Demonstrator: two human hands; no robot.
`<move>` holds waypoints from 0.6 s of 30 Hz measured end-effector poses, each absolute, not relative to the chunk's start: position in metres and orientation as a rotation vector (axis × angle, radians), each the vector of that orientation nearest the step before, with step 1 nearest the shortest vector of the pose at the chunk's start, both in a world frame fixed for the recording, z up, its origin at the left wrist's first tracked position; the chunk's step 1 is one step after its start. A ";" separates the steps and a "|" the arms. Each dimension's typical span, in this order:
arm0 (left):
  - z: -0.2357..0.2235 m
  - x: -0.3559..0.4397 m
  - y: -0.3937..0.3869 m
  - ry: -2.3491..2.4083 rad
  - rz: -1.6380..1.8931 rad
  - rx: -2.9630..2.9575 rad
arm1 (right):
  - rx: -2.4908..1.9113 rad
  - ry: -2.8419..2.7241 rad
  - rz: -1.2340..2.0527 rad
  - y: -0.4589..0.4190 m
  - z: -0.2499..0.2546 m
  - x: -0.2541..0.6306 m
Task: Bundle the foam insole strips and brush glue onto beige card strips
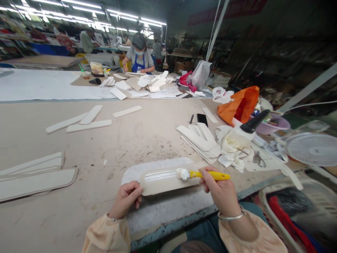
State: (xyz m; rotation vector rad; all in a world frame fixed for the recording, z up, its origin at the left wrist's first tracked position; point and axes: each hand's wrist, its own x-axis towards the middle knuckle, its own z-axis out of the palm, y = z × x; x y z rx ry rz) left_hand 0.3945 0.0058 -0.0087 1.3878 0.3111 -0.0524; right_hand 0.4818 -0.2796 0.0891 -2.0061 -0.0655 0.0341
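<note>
My right hand [218,189] is closed around a yellow-handled brush [207,174], whose white bristles rest on a long beige strip piece [163,181] streaked with wet white glue. My left hand [126,198] pinches the strip's left end, holding it down on a pale work mat [163,207] at the table's near edge.
A stack of similar strips [200,140] lies right of centre beside a glue bottle with a black nozzle [244,131], a phone [202,118] and scissors [259,160]. More strips [79,121] lie at left. A fan [312,147] stands at right. Another person [139,56] works at the far end.
</note>
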 end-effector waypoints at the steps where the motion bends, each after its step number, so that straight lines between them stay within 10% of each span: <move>1: -0.009 0.395 0.007 0.300 -0.065 1.397 | -2.024 -0.048 0.008 -0.287 0.090 0.483; 18: -0.005 0.396 0.005 0.299 -0.066 1.347 | -1.830 -0.034 -0.076 -0.294 0.101 0.470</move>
